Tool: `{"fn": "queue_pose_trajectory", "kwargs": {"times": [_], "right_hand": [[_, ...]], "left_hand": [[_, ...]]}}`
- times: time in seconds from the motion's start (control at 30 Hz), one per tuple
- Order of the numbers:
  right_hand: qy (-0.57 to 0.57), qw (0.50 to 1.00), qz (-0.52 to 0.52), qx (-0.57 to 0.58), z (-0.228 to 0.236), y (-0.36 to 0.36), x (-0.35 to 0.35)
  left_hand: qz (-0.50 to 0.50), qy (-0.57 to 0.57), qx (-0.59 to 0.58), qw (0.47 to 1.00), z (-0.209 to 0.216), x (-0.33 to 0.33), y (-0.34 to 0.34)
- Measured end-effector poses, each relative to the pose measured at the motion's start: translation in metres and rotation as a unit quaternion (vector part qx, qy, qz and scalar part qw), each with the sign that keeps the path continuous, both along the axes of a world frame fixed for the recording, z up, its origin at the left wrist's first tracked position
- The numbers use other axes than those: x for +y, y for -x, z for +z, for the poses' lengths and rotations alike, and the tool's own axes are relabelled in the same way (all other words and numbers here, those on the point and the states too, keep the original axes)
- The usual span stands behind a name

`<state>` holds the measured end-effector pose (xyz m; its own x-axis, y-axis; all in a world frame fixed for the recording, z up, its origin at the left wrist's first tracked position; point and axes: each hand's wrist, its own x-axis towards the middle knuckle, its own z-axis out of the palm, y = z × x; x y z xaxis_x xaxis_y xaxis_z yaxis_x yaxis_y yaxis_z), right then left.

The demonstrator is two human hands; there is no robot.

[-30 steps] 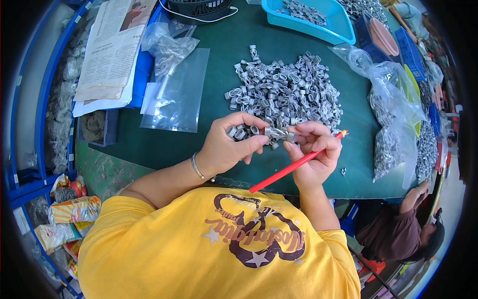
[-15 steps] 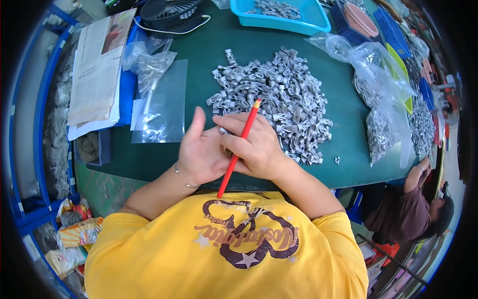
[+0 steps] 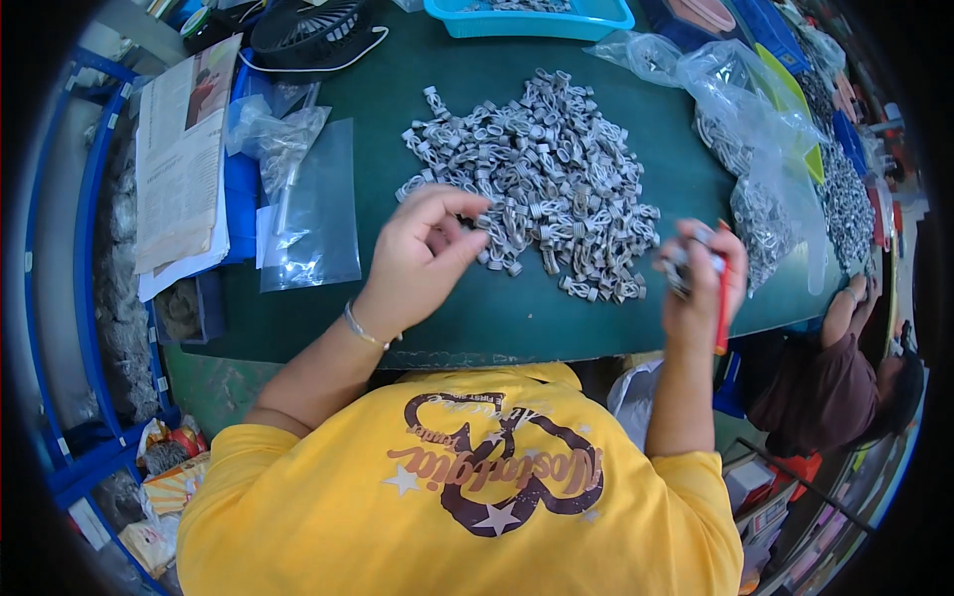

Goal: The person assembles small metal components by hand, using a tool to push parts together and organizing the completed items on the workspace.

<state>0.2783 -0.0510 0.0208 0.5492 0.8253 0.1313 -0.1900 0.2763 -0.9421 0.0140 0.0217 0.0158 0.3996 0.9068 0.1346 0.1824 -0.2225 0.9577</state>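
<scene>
A heap of small grey metal pieces (image 3: 537, 169), each looking like a ring or loop with a ribbed end, lies on the green table. My left hand (image 3: 422, 248) is at the heap's near left edge, its thumb and forefinger apart, the other fingers curled. I see nothing held in it. Off the heap's right side, my right hand (image 3: 704, 283) is raised and closed around several of the grey pieces (image 3: 681, 266). A red pencil (image 3: 721, 313) is tucked in the same hand, pointing down past the fingers. The right hand is slightly blurred.
Left of the heap lie a clear plastic bag (image 3: 318, 219) and a newspaper (image 3: 184, 169). A black fan (image 3: 308, 35) and a turquoise tray (image 3: 537, 25) stand at the back. Bags of grey pieces (image 3: 760, 214) line the right side. Another person (image 3: 825, 382) is at far right.
My hands were together in front of the heap; they have parted. The right swung out to the right with the pencil, and the left moved up to the heap's edge. The view has shifted slightly.
</scene>
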Motion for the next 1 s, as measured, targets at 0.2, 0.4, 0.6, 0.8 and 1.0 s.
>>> {"fn": "queue_pose_trajectory", "kwargs": {"times": [0.2, 0.4, 0.6, 0.8, 1.0], "right_hand": [[0.096, 0.962, -0.219, -0.131, -0.041, -0.084, -0.139], [0.315, 0.914, -0.219, -0.134, -0.142, -0.093, -0.262], [0.225, 0.884, -0.287, -0.293, -0.124, -0.099, -0.215], [0.043, 0.914, -0.171, -0.365, -0.040, -0.045, -0.086], [-0.086, 0.951, 0.046, -0.293, -0.008, 0.045, 0.003]], "left_hand": [[-0.048, -0.246, 0.180, 0.951, -0.008, 0.025, -0.012], [-0.076, -0.220, 0.192, 0.953, -0.003, 0.034, -0.023], [-0.050, -0.165, 0.215, 0.961, 0.005, 0.029, -0.019], [-0.033, -0.159, 0.192, 0.968, -0.001, 0.034, -0.001], [0.039, -0.017, 0.022, 0.999, -0.006, 0.023, 0.005]]}}
